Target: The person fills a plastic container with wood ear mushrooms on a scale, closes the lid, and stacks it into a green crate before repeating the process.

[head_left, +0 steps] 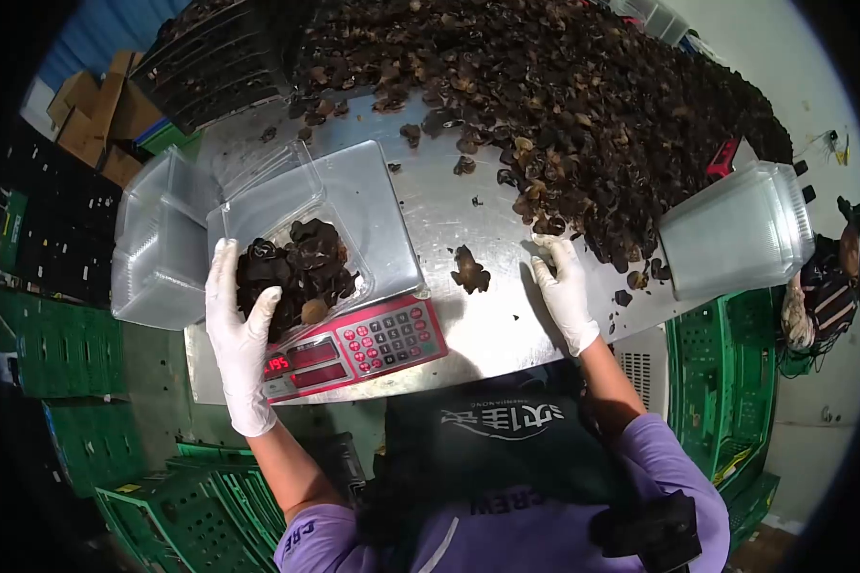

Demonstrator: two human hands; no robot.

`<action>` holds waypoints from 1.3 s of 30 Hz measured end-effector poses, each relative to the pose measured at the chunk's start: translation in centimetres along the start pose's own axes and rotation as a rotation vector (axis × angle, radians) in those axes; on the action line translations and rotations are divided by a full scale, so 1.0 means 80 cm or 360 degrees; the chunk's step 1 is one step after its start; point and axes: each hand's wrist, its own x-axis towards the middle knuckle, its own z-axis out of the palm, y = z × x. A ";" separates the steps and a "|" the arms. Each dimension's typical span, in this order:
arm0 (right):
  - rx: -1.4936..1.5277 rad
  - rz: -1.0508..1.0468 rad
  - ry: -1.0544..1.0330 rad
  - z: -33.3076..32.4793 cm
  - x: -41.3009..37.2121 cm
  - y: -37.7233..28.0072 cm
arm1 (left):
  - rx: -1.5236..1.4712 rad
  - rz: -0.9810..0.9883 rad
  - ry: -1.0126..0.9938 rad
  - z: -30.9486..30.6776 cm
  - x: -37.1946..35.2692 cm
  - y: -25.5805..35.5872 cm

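Gloved fingers [223, 272] of the left hand [242, 329] spread against the fungus-filled clear tray [248, 224] on the scale [392, 334]. Right of the scale, the right hand [564, 286] rests flat, fingers together, at the fungus pile [583, 105]. Weighing seems under way; a top-up calls for a small pinch.

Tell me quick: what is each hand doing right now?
Left hand: open, resting on dark dried mushrooms in the clear plastic box.
Right hand: open, fingertips touching the edge of the large mushroom pile on the steel table.
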 end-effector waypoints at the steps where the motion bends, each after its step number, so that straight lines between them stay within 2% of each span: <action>1: 0.0027 -0.0011 -0.0013 0.002 -0.004 -0.004 | -0.0129 -0.0079 0.0103 -0.001 0.000 -0.001; 3: 0.0022 -0.0159 -0.0038 0.013 -0.010 -0.023 | -0.0348 -0.0326 0.0314 0.001 0.000 -0.028; 4: -0.0079 -0.0440 0.0008 0.020 -0.009 -0.045 | -0.0539 -0.0579 0.0379 -0.002 0.007 -0.020; 6: -0.0292 -0.0854 -0.0112 0.036 -0.006 -0.084 | -0.0801 -0.0770 0.0388 0.000 0.023 -0.051; 8: -0.0325 -0.0762 -0.0730 0.049 0.006 -0.141 | -0.1151 -0.0959 0.0334 0.002 0.042 -0.083; 9: -0.0192 -0.1096 -0.0534 0.068 0.003 -0.146 | -0.1401 -0.1015 0.0282 -0.002 0.052 -0.087; 10: -0.0304 -0.1271 -0.0397 0.078 -0.005 -0.159 | -0.1658 -0.1064 0.0222 -0.005 0.059 -0.091; 12: -0.0234 -0.1418 -0.0550 0.089 0.004 -0.191 | -0.1695 -0.1096 0.0194 0.002 0.068 -0.117; 14: -0.0300 -0.1524 -0.0655 0.107 0.008 -0.205 | -0.1816 -0.1174 -0.0093 0.002 0.078 -0.136; 16: -0.0382 -0.1614 -0.0764 0.117 0.008 -0.210 | -0.1828 -0.1091 -0.0010 0.001 0.082 -0.129; 18: -0.0460 -0.1574 -0.0815 0.120 0.009 -0.212 | -0.1988 -0.1168 0.0050 0.004 0.093 -0.139; 19: -0.0360 -0.1549 -0.0698 0.117 0.007 -0.213 | -0.2098 -0.1034 0.0124 0.006 0.093 -0.139; 20: -0.0361 -0.1566 -0.0703 0.110 0.006 -0.214 | -0.2103 -0.1029 0.0142 0.006 0.090 -0.140; 22: -0.0208 -0.1361 -0.0542 0.092 0.006 -0.210 | -0.2194 -0.0562 0.0367 -0.007 0.076 -0.110; 23: -0.0158 -0.1242 -0.0455 0.087 0.006 -0.202 | -0.2150 -0.0537 0.0558 -0.014 0.066 -0.082; 24: -0.0115 -0.1165 -0.0427 0.079 0.012 -0.195 | -0.2028 -0.0290 0.0470 -0.018 0.050 -0.094; 26: 0.0473 -0.0410 -0.0577 0.084 0.003 -0.169 | -0.1648 -0.0237 0.0331 -0.036 0.008 -0.098; 27: 0.0477 -0.0417 -0.0591 0.080 0.009 -0.172 | -0.1313 -0.0181 0.0334 -0.045 -0.010 -0.085; 29: 0.1375 0.0562 -0.1227 0.072 0.024 -0.186 | -0.0631 -0.0101 0.0379 -0.055 -0.037 -0.054; 30: 0.1380 0.0562 -0.1239 0.077 0.026 -0.190 | -0.0425 -0.0135 0.0466 -0.051 -0.045 -0.031; 32: 0.1156 0.0621 -0.1390 0.091 0.033 -0.198 | -0.0151 -0.0142 0.0336 -0.044 -0.063 -0.034; 34: 0.1145 0.0706 -0.1481 0.102 0.039 -0.203 | -0.0426 -0.0370 0.0294 -0.039 -0.071 -0.024; 37: 0.1208 0.0688 -0.1409 0.114 0.045 -0.200 | -0.0282 -0.0352 0.0416 -0.035 -0.077 -0.020; 39: 0.1281 0.0731 -0.1430 0.117 0.045 -0.196 | -0.0786 -0.0966 0.0278 -0.023 -0.085 -0.039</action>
